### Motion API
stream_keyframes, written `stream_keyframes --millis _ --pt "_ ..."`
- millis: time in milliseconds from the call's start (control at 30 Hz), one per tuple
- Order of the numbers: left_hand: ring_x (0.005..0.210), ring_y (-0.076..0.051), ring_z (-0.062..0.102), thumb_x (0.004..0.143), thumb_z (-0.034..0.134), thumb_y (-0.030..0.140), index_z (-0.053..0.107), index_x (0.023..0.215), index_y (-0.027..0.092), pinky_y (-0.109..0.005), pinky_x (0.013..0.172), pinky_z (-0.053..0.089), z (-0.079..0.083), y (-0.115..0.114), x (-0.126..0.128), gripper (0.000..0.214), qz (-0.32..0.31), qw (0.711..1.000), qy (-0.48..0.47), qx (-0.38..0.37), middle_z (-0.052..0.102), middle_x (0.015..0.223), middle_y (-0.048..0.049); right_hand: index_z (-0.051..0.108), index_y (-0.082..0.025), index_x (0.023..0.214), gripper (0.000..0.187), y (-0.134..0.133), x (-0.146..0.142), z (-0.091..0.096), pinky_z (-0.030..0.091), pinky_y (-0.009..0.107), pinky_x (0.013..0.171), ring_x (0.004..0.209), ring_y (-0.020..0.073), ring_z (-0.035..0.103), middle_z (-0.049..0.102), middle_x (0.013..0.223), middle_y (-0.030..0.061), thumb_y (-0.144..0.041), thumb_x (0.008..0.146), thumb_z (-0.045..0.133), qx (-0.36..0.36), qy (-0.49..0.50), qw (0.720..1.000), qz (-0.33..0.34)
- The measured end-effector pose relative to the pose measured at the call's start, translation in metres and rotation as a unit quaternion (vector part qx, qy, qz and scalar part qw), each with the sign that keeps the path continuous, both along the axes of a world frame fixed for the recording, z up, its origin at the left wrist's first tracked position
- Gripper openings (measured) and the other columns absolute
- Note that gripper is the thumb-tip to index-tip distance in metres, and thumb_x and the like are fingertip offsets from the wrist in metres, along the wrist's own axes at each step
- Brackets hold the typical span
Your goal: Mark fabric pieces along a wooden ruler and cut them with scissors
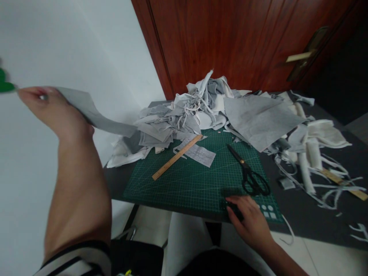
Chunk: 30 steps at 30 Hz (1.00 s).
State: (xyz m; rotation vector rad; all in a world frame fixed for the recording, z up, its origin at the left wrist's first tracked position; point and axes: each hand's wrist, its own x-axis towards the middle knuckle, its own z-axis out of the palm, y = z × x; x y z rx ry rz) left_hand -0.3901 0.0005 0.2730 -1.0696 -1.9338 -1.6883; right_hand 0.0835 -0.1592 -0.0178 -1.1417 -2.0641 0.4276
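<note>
Raised at the far left, in front of the white wall, my left hand [64,111] is closed on one end of a grey fabric piece [100,120]. The fabric hangs out toward the scrap pile. At the front edge of the green cutting mat [184,188], my right hand [248,218] is curled round something dark that I cannot make out. Just beyond it lie black-handled scissors [244,168], blades pointing away from me. A wooden ruler [176,157] rests slantwise on the mat, partly over a light grey marked fabric strip [201,153].
A heap of grey and white fabric scraps [195,105] covers the back of the dark table [324,226]. One large grey sheet [260,119] overlaps the mat's back right. Rolled pieces, thin strips and another wooden ruler [333,176] lie at right. A wooden door [230,42] stands behind.
</note>
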Motion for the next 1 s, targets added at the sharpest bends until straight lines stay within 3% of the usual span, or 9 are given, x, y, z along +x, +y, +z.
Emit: stream_keyframes --millis 67,200,333,400,467,567,733,867,1000 --pt "0.085 -0.007 0.052 0.094 0.052 0.012 0.041 0.092 0.020 -0.021 0.088 0.045 0.010 -0.012 0.043 0.013 -0.085 0.992 0.039 0.080 0.043 0.085 0.0045 0.067 -0.024 0.115 0.017 0.001 0.000 0.004 0.058 0.046 0.085 0.099 0.0273 0.071 0.076 0.105 0.0065 -0.029 0.100 0.061 -0.028 0.031 0.999 0.000" --pt "0.055 -0.004 0.055 0.091 0.062 0.035 0.053 0.095 0.015 -0.024 0.069 0.047 0.000 -0.044 0.141 0.022 -0.325 0.927 0.007 -0.188 0.046 0.067 0.0097 0.065 -0.029 0.122 0.023 0.019 -0.002 0.039 0.059 0.040 0.089 0.101 0.0226 0.070 0.072 0.112 0.0058 -0.034 0.100 0.064 -0.132 0.141 0.981 0.015" --pt "0.044 -0.007 0.051 0.084 0.070 0.031 0.052 0.094 0.022 -0.015 0.045 0.032 -0.030 -0.067 0.213 0.022 -0.608 0.696 -0.085 -0.372 0.058 0.061 0.0086 0.042 -0.039 0.153 0.079 0.057 -0.007 0.098 0.057 0.045 0.097 0.121 0.0260 0.065 0.055 0.149 0.0077 -0.055 0.085 0.080 -0.204 0.354 0.905 0.117" --pt "0.048 -0.008 0.053 0.085 0.071 0.029 0.053 0.090 0.023 -0.017 0.046 0.035 -0.044 -0.069 0.233 0.020 -0.685 0.582 -0.080 -0.430 0.061 0.063 0.0075 0.045 -0.039 0.153 0.089 0.073 -0.011 0.124 0.057 0.044 0.096 0.116 0.0261 0.067 0.063 0.139 0.0062 -0.061 0.076 0.085 -0.269 0.391 0.858 0.197" --pt "0.051 -0.008 0.052 0.085 0.071 0.028 0.054 0.089 0.023 -0.018 0.047 0.034 -0.054 -0.066 0.243 0.019 -0.716 0.527 -0.060 -0.454 0.059 0.063 0.0078 0.054 -0.035 0.146 0.083 0.081 -0.013 0.140 0.058 0.038 0.088 0.097 0.0207 0.070 0.072 0.114 0.0021 -0.053 0.073 0.091 -0.330 0.418 0.818 0.219" --pt "0.049 -0.009 0.051 0.083 0.074 0.029 0.055 0.091 0.024 -0.019 0.045 0.032 -0.061 -0.061 0.242 0.022 -0.708 0.530 -0.042 -0.464 0.058 0.061 0.0089 0.069 -0.027 0.125 0.056 0.079 -0.010 0.146 0.056 0.026 0.077 0.079 0.0123 0.068 0.074 0.093 -0.0021 -0.034 0.074 0.093 -0.406 0.426 0.785 0.192" --pt "0.053 -0.012 0.060 0.072 0.081 0.031 0.061 0.094 0.026 -0.021 0.050 0.040 -0.063 -0.057 0.233 0.031 -0.654 0.570 -0.109 -0.486 0.066 0.068 0.0065 0.077 -0.016 0.093 0.035 0.067 0.008 0.140 0.055 0.023 0.063 0.071 0.0126 0.069 0.076 0.086 0.0021 -0.039 0.072 0.093 -0.553 0.306 0.737 0.238" --pt "0.063 -0.023 0.071 0.046 0.092 0.015 0.073 0.098 0.029 -0.028 0.054 0.051 -0.066 -0.049 0.220 0.058 -0.592 0.542 -0.170 -0.571 0.074 0.074 0.0031 0.076 -0.018 0.086 0.029 0.071 0.037 0.151 0.053 0.023 0.054 0.060 0.0128 0.066 0.074 0.075 0.0008 -0.040 0.073 0.091 -0.518 0.313 0.784 0.134" --pt "0.076 -0.028 0.078 0.045 0.085 0.003 0.078 0.101 0.029 -0.032 0.064 0.057 -0.074 -0.038 0.192 0.063 -0.527 0.521 -0.218 -0.635 0.079 0.084 0.0025 0.076 -0.021 0.080 0.023 0.084 0.082 0.162 0.050 0.023 0.045 0.053 0.0134 0.065 0.073 0.069 0.0004 -0.033 0.069 0.093 -0.449 0.316 0.835 0.044"
